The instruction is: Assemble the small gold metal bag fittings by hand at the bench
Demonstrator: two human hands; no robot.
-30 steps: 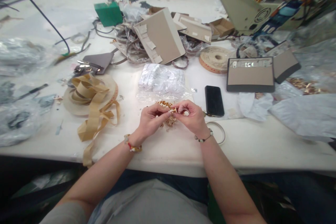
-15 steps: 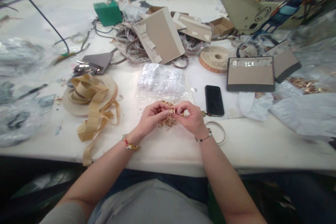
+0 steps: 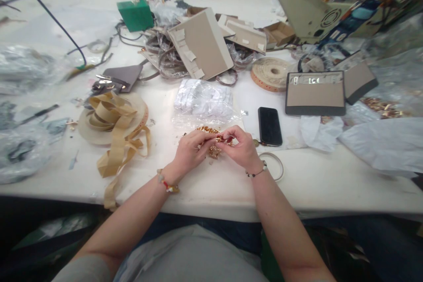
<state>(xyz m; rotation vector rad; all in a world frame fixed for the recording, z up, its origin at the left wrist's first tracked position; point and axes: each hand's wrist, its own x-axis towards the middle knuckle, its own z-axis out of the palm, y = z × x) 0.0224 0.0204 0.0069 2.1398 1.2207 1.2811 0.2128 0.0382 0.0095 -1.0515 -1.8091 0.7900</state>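
Observation:
My left hand (image 3: 191, 149) and my right hand (image 3: 240, 148) meet fingertip to fingertip above the table. Between them they pinch a small gold metal fitting (image 3: 218, 139); its exact kind is too small to make out. Beneath my fingers lies a loose pile of small gold metal fittings (image 3: 214, 153), partly hidden by both hands. Just behind the pile sits a clear plastic bag (image 3: 205, 101) with white contents. A black phone (image 3: 270, 126) lies to the right of my right hand, and a pale ring-shaped band (image 3: 277, 165) rests beside that wrist.
Left of my hands, tan tape (image 3: 114, 141) spills over a wide roll (image 3: 140, 110). Flat grey-beige panels (image 3: 201, 44), another tape roll (image 3: 264, 75) and a dark-edged bag piece (image 3: 315, 94) lie farther back. A beige machine (image 3: 304, 9) stands at back right.
My left hand has turned, its back now facing up more, and its fingers have shifted over the fitting. More of the gold pile shows behind the fingers. My right hand is nearly still.

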